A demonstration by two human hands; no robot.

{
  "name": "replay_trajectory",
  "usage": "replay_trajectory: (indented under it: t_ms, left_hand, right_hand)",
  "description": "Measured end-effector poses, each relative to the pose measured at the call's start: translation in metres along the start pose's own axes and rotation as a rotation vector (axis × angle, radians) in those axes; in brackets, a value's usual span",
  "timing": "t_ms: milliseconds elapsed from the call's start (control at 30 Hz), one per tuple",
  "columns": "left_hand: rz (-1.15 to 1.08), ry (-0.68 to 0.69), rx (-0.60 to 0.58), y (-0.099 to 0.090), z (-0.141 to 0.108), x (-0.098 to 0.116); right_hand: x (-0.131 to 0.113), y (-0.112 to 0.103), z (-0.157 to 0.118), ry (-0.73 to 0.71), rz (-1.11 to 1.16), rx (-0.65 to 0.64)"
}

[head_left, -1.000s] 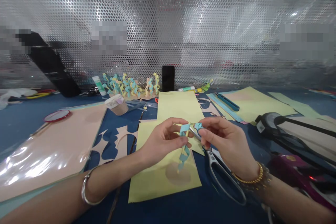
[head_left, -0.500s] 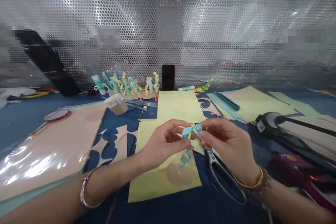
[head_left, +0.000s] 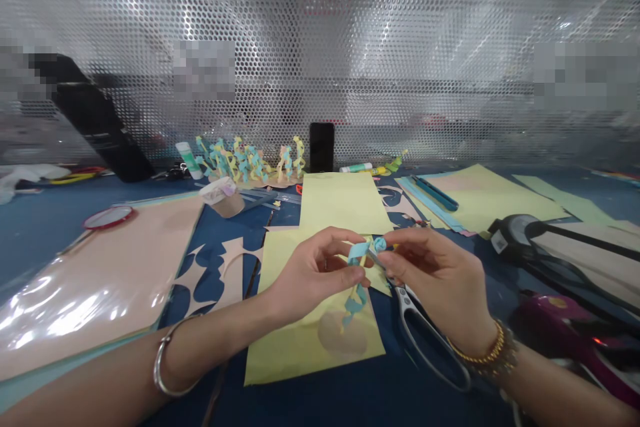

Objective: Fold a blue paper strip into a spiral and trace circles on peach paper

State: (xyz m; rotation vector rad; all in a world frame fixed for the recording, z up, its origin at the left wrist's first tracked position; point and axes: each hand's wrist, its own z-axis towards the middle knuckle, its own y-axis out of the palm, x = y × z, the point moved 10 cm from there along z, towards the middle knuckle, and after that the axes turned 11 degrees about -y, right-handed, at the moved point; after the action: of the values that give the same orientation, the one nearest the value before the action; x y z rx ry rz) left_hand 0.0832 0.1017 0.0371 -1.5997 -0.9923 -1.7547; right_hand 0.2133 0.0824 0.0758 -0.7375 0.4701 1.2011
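My left hand (head_left: 320,273) pinches a folded blue and yellow paper strip (head_left: 354,301), whose twisted tail hangs down below the thumb. At its upper end the strip runs into a small blue paper curl (head_left: 380,244). Thumb and index finger of my right hand (head_left: 435,273) close on that curl. A grey-handled pair of scissors (head_left: 407,323) lies on the table under my right hand, its upper part partly hidden. Beneath both hands is a yellow sheet (head_left: 280,347) with a darker round patch (head_left: 343,335) on it.
Several folded paper strips (head_left: 250,160) stand on a base at the back, beside a glue stick (head_left: 188,160) and a covered cup (head_left: 223,197). A phone (head_left: 321,147) leans upright. A magenta tool (head_left: 555,327) and a black-handled device (head_left: 515,240) lie right; paper offcuts (head_left: 233,273) lie left.
Very little differs. Both hands keep their pinch on the paper strip, and the blue curl has shifted very slightly.
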Motion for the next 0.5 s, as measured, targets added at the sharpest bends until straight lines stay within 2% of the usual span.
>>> replay_trajectory:
  t_ms: [133,367,500]
  left_hand:
    - [-0.013,-0.007,0.016,-0.002,0.001,0.0]
    - [0.21,-0.047,0.249,-0.02,-0.002,0.003]
    - [0.287,-0.063,0.265,-0.018,-0.002,0.004]
  right_hand:
    - [-0.001,-0.001,0.001,-0.004,-0.008,0.012]
    - [0.005,-0.004,0.0,0.024,0.048,0.017]
    - [0.006,-0.003,0.0,0.028,0.064,0.01]
